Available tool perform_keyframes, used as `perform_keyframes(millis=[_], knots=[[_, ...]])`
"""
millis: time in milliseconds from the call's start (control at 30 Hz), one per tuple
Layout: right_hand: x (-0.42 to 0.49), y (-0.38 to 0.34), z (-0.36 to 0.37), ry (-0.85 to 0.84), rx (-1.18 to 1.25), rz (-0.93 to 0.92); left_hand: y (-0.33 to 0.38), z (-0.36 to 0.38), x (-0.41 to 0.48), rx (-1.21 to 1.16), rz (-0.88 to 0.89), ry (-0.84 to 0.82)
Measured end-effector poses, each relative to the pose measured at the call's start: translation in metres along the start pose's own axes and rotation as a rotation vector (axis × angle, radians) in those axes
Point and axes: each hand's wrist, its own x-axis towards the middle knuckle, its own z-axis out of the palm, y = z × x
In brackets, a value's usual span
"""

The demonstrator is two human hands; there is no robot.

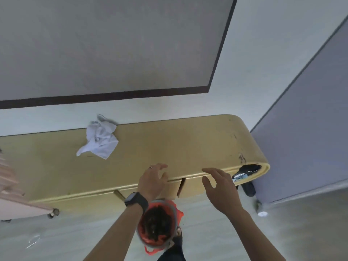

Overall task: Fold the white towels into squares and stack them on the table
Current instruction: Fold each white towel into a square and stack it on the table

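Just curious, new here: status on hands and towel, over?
Left hand open, right hand open, both empty. White towel crumpled on table, untouched. Nothing between hands and towel.

The scene is taken by a single wide-angle camera worn on the head, pointed forward and steeply down, so that the table (pixel 169 146) is looked upon from above and across its near edge, with the wall (pixel 169 107) met behind it. The left hand (pixel 152 178) and right hand (pixel 216 185) are caught close under the lens, their forearms (pixel 122 232) entering from the bottom edge, while the towel (pixel 99 138) is seen farther off toward the left. The view is tilted, the table's long edges being run slantwise across it
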Motion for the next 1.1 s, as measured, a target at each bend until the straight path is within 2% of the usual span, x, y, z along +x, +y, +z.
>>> perform_keyframes(millis=[233,533,767,1000,1100], knots=[[0.146,0.001,0.006,-0.218,-0.138,-0.155,0.015,0.008,0.089,-0.003,-0.2,0.052],[0.306,0.015,0.082,-0.59,-0.356,-0.412,-0.002,0.013,0.159,-0.009,-0.541,0.282],[0.371,0.021,0.166,-0.68,-0.464,-0.602,-0.047,0.009,0.199,0.0,-0.756,0.403],[0.396,0.048,0.238,-0.768,-0.524,-0.736,-0.122,0.007,0.242,0.143,-0.852,0.415],[0.397,0.074,0.249,-0.691,-0.523,-0.846,-0.165,0.003,0.258,0.197,-0.93,0.461]])
